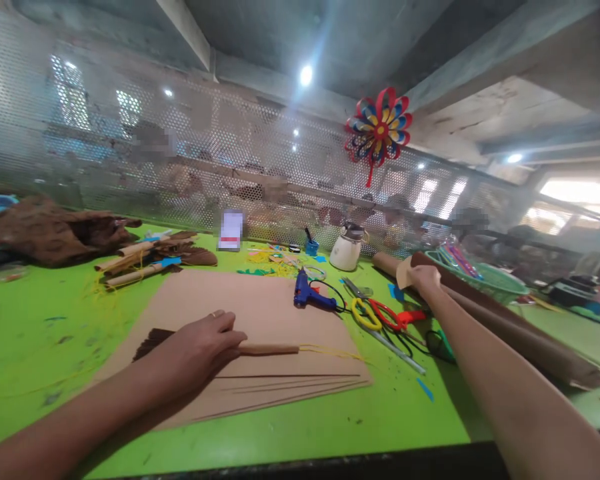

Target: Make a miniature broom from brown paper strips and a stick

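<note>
My left hand [205, 343], fingers together, is closed over a thin brown paper roll [270, 349]. Yellow strings [325, 351] trail from the roll's right end, and dark brown pleated paper [153, 341] shows left of the hand. All this lies on a stack of brown paper sheets [290, 390]. Out to the right, my right hand [426, 277] is closed on a small tan piece [405, 274], its kind unclear, above a long dark brown roll [505, 327]. A blue glue gun [307, 293] rests on the sheets' far right part.
Yellow-handled scissors [366, 313], red-handled scissors [386, 315] and cords lie right of the sheets. A white kettle-like pot [347, 248], a green basket [495, 279] and finished-looking paper rolls [135, 273] stand around. A perforated metal screen [260, 167] closes off the back.
</note>
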A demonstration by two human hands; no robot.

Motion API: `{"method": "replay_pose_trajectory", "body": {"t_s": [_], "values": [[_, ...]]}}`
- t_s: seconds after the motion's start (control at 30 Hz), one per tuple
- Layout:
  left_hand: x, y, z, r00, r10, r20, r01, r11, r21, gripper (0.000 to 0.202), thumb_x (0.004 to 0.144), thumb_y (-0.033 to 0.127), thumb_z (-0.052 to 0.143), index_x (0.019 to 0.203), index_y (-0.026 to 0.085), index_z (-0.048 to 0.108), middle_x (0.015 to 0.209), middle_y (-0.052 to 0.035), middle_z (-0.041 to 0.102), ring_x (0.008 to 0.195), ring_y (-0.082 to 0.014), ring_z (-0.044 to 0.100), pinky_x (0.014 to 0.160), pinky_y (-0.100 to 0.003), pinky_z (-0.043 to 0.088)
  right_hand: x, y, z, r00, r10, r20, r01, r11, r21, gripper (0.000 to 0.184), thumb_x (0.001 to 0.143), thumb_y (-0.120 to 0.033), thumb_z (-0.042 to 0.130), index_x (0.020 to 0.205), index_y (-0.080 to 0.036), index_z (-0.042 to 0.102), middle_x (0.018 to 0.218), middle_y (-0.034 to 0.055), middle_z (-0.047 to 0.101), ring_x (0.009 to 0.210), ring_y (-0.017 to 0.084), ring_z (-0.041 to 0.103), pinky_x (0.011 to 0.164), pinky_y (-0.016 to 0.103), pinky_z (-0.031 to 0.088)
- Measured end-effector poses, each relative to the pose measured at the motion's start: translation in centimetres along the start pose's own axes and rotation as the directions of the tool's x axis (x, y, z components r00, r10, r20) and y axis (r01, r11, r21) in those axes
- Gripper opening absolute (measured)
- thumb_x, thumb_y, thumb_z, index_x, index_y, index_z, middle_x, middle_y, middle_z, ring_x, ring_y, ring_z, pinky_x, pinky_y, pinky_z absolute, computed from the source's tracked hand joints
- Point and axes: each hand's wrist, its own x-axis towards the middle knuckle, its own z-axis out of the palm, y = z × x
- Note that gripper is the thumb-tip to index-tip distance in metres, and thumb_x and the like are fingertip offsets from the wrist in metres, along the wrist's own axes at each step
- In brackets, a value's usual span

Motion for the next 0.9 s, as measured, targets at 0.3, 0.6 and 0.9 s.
{"method": "replay_pose_trajectory", "body": {"t_s": [0.3,0.6,0.9], "values": [[-0.1,-0.5,0.4,0.997,0.054,-0.048,-0.054,0.999,0.001,0.032,0.094,0.032,0.033,0.077,0.018,0.057,0.078,-0.0038,0.048,0.069,-0.0158,0.043,0.062,-0.028,0.03,-5.7,-1.2,-6.3,0.998,-0.037,-0.054,0.059,0.862,0.503,0.025,0.087,-0.035,0.056,0.096,-0.011,0.061,0.09,0.0039,0.063,0.076,0.016,0.061,0.067,0.031,0.051],[0.4,-0.4,-0.1,1.0,0.015,0.014,-0.016,0.998,0.063,0.034,0.093,0.035,0.036,0.078,0.017,0.06,0.08,-0.0054,0.056,0.075,-0.0173,0.051,0.066,-0.027,0.034,-22.4,-4.9,-8.4,0.886,-0.426,0.185,-0.089,0.236,0.968,0.037,0.063,-0.044,0.076,0.085,-0.017,0.064,0.075,0.0014,0.063,0.06,0.011,0.056,0.05,0.021,0.046],[2.5,-0.5,-3.2,0.974,-0.014,0.225,-0.001,0.998,0.065,0.029,0.087,0.03,0.042,0.081,0.014,0.066,0.078,-0.0071,0.061,0.063,-0.0146,0.05,0.058,-0.025,0.032,-35.3,-13.4,-5.7,0.453,-0.738,0.5,-0.466,0.282,0.839,0.029,0.068,-0.037,0.075,0.087,-0.016,0.067,0.062,-0.003,0.058,0.045,0.003,0.044,0.039,0.013,0.034]]}}
